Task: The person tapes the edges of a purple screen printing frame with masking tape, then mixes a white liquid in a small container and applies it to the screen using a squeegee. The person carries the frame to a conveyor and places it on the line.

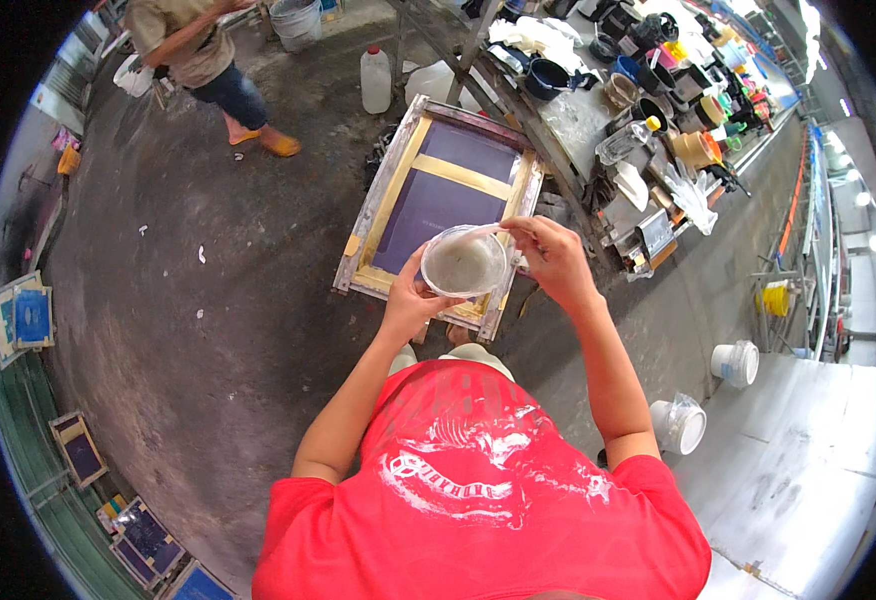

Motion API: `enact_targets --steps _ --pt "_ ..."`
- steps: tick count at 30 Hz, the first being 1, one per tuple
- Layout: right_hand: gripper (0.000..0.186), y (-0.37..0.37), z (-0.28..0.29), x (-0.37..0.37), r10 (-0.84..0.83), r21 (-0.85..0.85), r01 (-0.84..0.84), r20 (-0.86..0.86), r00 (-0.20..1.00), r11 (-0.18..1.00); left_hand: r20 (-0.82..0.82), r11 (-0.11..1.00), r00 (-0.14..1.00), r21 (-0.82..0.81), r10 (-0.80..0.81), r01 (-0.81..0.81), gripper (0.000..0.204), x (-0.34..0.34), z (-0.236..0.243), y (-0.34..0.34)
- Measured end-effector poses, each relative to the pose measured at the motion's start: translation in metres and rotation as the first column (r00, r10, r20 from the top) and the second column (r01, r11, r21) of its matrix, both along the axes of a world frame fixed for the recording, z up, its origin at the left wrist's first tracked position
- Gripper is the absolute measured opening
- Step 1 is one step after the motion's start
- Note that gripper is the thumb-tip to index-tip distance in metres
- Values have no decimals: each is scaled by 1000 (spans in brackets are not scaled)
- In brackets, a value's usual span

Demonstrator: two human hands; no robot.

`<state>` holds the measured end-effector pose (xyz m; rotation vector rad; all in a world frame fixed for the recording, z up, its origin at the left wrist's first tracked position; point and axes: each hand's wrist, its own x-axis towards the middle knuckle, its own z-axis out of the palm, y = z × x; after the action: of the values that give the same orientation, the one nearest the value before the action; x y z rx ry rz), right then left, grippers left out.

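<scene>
Here, left hand (414,298) around clear tub (434,240), pinch of right hand (550,256) on pale stick (480,233).

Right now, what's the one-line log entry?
left hand: holding clear tub | right hand: gripping pale stick at tub's mouth | behind, in view: taped purple screen

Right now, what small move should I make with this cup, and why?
Perhaps stir gently once: your left hand holds the clear plastic cup of greyish material, while your right hand holds a pale stick reaching over its rim.
</scene>
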<state>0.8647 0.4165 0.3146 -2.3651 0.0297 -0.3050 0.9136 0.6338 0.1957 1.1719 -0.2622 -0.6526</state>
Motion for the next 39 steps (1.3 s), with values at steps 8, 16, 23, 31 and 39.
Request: enact_targets --steps 8,16,23,31,39 --pt "16 12 -5 -11 136 111 -131 -41 990 985 60 999 998 -32 8 -6 90 -2 -6 -6" --pt "16 1 0 -18 84 83 -75 -116 990 994 -45 999 999 -30 14 -15 89 4 -5 -3" --pt "18 3 1 -4 5 -36 -4 13 1000 999 -15 998 1000 -58 20 -21 90 5 -3 -2" --pt "24 26 -16 -16 60 198 -51 -36 998 979 74 1000 997 5 -23 22 92 -5 -20 0" --pt "17 10 -19 -23 37 188 28 -331 943 982 49 998 997 -4 59 -59 90 -11 -33 2"
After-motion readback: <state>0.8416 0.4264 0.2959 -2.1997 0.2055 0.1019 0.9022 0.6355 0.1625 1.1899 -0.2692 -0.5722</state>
